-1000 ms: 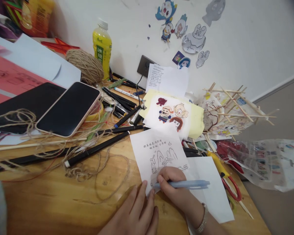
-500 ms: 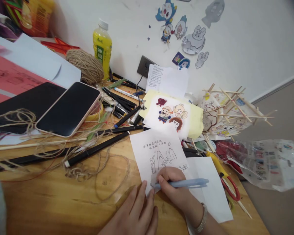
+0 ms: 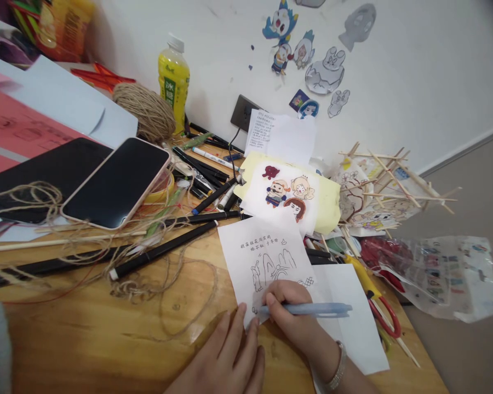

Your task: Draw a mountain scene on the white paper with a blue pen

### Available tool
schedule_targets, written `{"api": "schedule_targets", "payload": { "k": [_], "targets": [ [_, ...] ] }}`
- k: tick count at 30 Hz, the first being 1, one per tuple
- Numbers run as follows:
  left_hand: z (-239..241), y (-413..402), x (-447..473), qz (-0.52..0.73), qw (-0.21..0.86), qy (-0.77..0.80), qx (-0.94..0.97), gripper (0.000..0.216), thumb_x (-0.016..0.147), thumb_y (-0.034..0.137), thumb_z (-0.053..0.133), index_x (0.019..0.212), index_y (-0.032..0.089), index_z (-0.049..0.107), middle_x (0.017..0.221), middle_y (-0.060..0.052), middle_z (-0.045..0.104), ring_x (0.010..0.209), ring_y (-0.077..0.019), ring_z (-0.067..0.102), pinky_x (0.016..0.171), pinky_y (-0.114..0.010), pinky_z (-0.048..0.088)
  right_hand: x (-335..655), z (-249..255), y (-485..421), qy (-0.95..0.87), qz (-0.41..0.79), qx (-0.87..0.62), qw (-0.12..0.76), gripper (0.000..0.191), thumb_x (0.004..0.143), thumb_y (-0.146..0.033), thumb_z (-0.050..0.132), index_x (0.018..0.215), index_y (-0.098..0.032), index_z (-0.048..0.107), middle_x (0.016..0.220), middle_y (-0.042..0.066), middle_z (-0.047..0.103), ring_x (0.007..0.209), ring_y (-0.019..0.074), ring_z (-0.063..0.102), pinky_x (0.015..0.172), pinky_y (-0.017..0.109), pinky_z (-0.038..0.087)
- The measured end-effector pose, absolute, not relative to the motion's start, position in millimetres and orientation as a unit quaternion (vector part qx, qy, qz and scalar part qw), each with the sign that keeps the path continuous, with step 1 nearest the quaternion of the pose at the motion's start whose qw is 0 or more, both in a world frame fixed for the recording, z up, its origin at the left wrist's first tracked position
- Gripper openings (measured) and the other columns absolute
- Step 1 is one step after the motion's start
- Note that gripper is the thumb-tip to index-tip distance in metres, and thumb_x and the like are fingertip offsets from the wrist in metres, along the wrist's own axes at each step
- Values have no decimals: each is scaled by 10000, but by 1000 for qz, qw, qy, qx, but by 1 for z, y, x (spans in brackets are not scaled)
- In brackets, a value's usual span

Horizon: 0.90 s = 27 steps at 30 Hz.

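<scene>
A light blue pen [image 3: 322, 310] is gripped in my right hand [image 3: 290, 306], its tip low on a white sheet of paper [image 3: 240, 251]. Handwritten characters and line drawings of mountains and a figure cover that sheet. My left hand [image 3: 230, 350] lies flat with fingers stretched, its fingertips touching the sheet's lower left edge. Under my right forearm is a second blank white paper [image 3: 361, 317]. Just above the drawing sheet rests a page with colourful cartoon figures [image 3: 287, 191] on a yellow backing.
To the left lie a smartphone [image 3: 117, 183], a black marker [image 3: 164, 250] and loose twine. A twine ball [image 3: 144, 111] and a yellow drink bottle [image 3: 173, 82] stand behind. At right are red-handled scissors [image 3: 388, 317], a stick lantern frame [image 3: 394, 186] and a plastic bag [image 3: 447, 273].
The pen's tip has shifted slightly on the paper, and a small mark at the lower left of the drawing shows more plainly. My left hand stays in place.
</scene>
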State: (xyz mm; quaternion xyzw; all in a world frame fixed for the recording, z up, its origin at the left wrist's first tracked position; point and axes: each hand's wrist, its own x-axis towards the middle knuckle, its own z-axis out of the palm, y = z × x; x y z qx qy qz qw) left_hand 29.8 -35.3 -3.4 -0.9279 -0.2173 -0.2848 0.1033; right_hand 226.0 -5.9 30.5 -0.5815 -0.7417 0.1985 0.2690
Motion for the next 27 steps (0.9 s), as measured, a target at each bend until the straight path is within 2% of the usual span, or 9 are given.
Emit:
{"api": "schedule_targets", "payload": {
  "k": [14,27],
  "targets": [
    [-5,-34,31,-296,109,-216,-924,241,950,335,527,1053,168,665,1104,-102,732,1043,-317,645,998,-486,305,229,30,-7,-746,169,-593,252,325,871,-249,483,549,-222,450,554,-1,590,522,148,533,529,259,422],
    [-5,-34,31,-297,109,-220,-923,260,955,346,522,1053,163,679,1110,-116,726,1051,-319,643,1007,-494,303,234,25,-10,-731,162,-610,259,339,896,-309,504,567,-231,474,565,2,597,537,160,541,527,269,429]
  ]
}}
